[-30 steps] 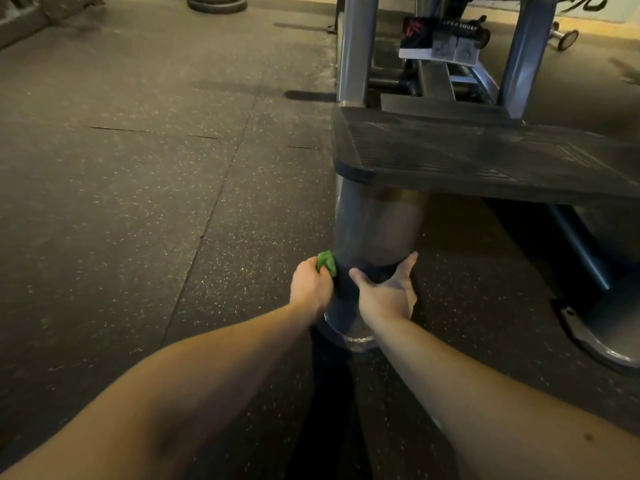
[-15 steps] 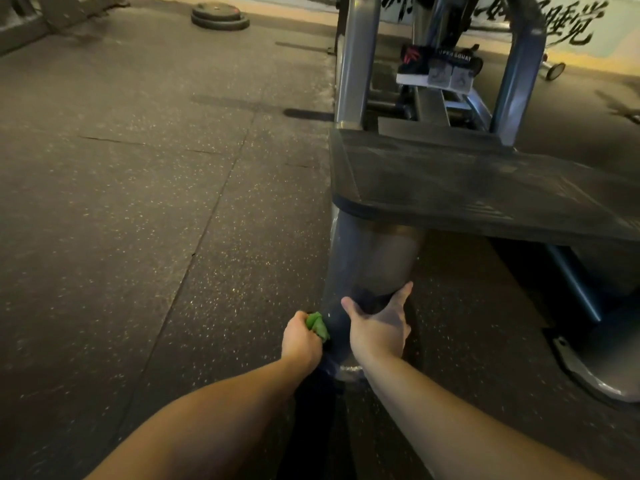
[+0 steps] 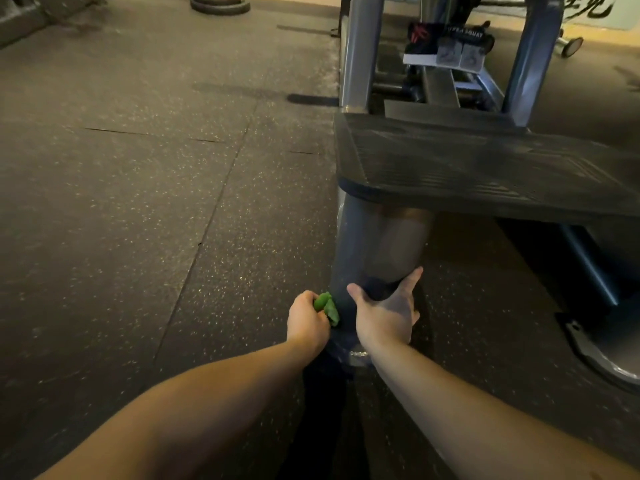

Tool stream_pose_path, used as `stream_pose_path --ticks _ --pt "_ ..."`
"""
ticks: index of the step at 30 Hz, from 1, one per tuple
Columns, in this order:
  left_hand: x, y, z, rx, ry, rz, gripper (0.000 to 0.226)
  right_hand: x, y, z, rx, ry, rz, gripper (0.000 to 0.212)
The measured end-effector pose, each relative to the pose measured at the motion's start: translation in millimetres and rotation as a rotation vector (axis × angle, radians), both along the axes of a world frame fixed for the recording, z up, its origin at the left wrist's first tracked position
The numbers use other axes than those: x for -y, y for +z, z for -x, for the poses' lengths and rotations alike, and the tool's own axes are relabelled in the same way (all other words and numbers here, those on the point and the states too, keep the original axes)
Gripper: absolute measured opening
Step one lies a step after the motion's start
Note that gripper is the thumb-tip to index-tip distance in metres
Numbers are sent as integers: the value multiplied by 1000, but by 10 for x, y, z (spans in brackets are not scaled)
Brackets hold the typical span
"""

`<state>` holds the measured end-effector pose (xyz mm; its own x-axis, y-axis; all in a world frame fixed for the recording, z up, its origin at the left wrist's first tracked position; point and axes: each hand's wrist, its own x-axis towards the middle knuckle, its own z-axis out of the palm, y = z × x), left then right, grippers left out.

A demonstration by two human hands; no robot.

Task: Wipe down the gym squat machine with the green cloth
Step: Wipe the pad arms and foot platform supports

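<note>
The squat machine's thick grey base tube [image 3: 377, 247] runs along the floor toward me under its dark ribbed footplate [image 3: 485, 168]. My left hand [image 3: 306, 322] grips the bunched green cloth [image 3: 327, 306] and presses it against the tube's left side near its end. My right hand [image 3: 386, 313] rests open over the top and right of the tube, thumb and fingers spread. Most of the cloth is hidden inside my fist.
Grey uprights [image 3: 356, 53] rise behind the footplate, with a labelled black block [image 3: 446, 39] between them. Speckled rubber floor [image 3: 156, 220] spreads to the left. Weight plates [image 3: 220, 3] lie far back. Another curved machine foot [image 3: 609, 358] sits at the right.
The cloth hand has slid back along the tube toward its near end, and the right hand has come back with it. The view has also shifted a little.
</note>
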<state>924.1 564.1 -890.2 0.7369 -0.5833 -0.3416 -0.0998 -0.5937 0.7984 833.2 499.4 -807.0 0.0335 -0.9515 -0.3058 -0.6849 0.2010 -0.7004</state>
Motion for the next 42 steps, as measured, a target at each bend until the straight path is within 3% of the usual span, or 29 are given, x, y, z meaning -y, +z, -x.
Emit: stream_pose_path --ticks 5,12,15,21,24,28,31,37,42 --pt "-18 231 32 54 0 155 14 5 62 -18 11 -1 -31 126" --pt "-130 -31 163 -1 -46 -15 14 -37 47 11 20 3 -41 127" --pt "-63 161 89 23 -2 111 20 -34 99 24 54 15 -68 123" --pt "59 690 -176 413 -164 424 32 89 227 356 225 116 -179 72" --pt "-61 408 -45 487 -240 320 35 102 164 411 210 116 -149 63" --pt "-191 112 20 277 -320 -15 17 -10 96 340 123 38 -150 68" --pt "-203 393 -30 25 -234 -82 17 -157 215 243 82 -35 -287 68" --pt "-731 1686 -76 -152 -244 -161 44 -614 1263 -70 274 6 -760 44" --pt "-1382 3125 -229 -232 -299 -173 77 -932 2646 -152 34 288 -634 22"
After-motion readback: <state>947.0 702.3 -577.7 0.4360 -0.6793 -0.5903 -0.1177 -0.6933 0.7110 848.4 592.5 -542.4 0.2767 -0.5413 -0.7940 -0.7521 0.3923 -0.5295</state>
